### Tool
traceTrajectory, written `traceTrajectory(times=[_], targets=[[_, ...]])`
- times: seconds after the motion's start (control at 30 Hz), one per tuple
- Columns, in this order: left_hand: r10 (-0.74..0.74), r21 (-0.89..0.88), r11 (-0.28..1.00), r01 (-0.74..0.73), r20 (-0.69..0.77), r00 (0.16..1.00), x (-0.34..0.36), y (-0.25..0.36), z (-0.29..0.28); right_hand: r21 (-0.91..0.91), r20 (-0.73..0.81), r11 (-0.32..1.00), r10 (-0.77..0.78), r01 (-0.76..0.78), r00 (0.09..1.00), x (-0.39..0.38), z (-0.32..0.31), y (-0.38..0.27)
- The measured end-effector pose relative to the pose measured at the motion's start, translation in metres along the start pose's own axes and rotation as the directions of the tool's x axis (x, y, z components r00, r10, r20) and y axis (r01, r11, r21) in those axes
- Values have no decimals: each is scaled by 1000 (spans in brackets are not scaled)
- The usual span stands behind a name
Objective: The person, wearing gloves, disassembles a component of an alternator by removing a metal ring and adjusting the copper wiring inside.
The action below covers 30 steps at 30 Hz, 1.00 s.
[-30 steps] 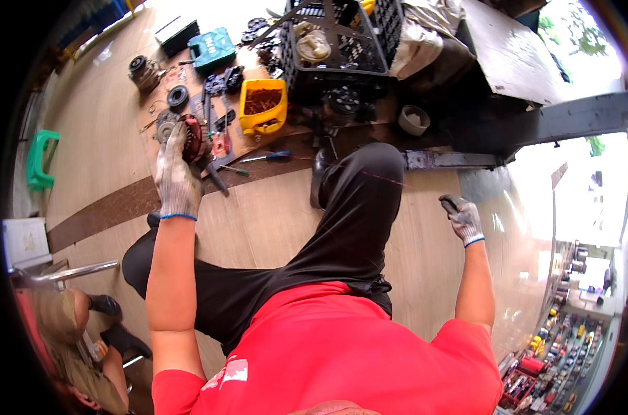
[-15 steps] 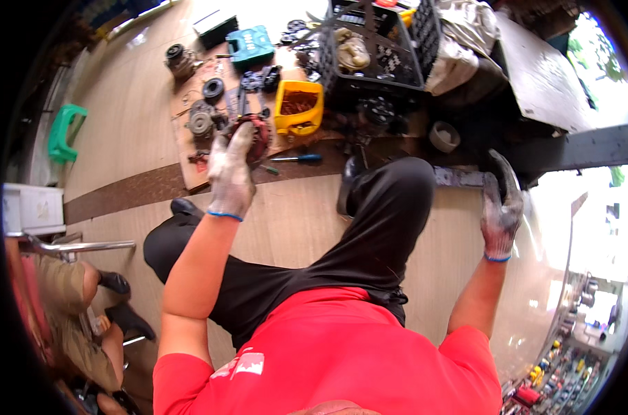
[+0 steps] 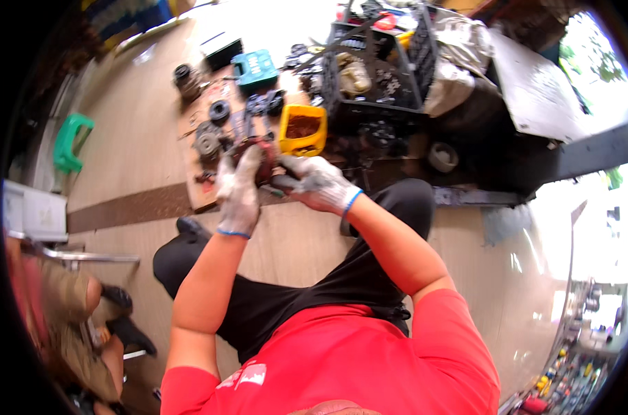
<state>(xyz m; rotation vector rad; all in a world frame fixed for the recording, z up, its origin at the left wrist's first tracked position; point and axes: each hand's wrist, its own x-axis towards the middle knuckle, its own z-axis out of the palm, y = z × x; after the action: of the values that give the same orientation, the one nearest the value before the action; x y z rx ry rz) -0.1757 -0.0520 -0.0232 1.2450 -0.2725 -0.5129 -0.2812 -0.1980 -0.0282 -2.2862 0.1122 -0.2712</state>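
A round, dark red machine part [image 3: 266, 160] is held low over the work board, its details blurred. My gloved left hand [image 3: 240, 187] grips it from the left, thumb on top. From the right, my gloved right hand [image 3: 319, 184] has its thumb and fingers at the part's right edge, closed about it; the fingertips are dark with grime. Just beyond my right hand stands a yellow tray [image 3: 304, 151] with brown bits inside. A grey round metal part [image 3: 207, 141] lies on the board left of my left hand.
The board [image 3: 197, 198] also bears a black ring [image 3: 219, 111] and a cylindrical metal part [image 3: 187, 83]. Behind are a teal case [image 3: 254, 69] and a black crate [image 3: 379, 104]. A green stool [image 3: 68, 143] stands left; a seated person's legs [image 3: 79, 290] show lower left.
My right hand has swung in from the far right, where it was open and empty, to the red part. My left hand still holds that part. The view has shifted slightly.
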Motion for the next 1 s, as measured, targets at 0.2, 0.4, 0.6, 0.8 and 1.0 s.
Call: traceTrajectory(times=[0.2, 0.4, 0.6, 0.8, 1.0], targets=[[-19, 51, 999, 18, 12, 1000, 0, -11, 5, -446, -17, 881, -182, 155, 983, -20, -46, 14], [-242, -143, 962, 234, -42, 969, 36, -26, -11, -723, -73, 690, -19, -40, 997, -101, -152, 47], [-241, -271, 936, 226, -21, 970, 56, -20, -35, -723, -366, 544, 221, -426, 904, -245, -213, 56], [-224, -206, 953, 220, 6, 975, 43, -26, -27, -706, -523, 303, 387, -640, 760, -403, -209, 102], [-234, -194, 953, 232, 10, 972, 52, -33, -36, -607, -532, 72, 703, -791, 472, -456, -202, 109]])
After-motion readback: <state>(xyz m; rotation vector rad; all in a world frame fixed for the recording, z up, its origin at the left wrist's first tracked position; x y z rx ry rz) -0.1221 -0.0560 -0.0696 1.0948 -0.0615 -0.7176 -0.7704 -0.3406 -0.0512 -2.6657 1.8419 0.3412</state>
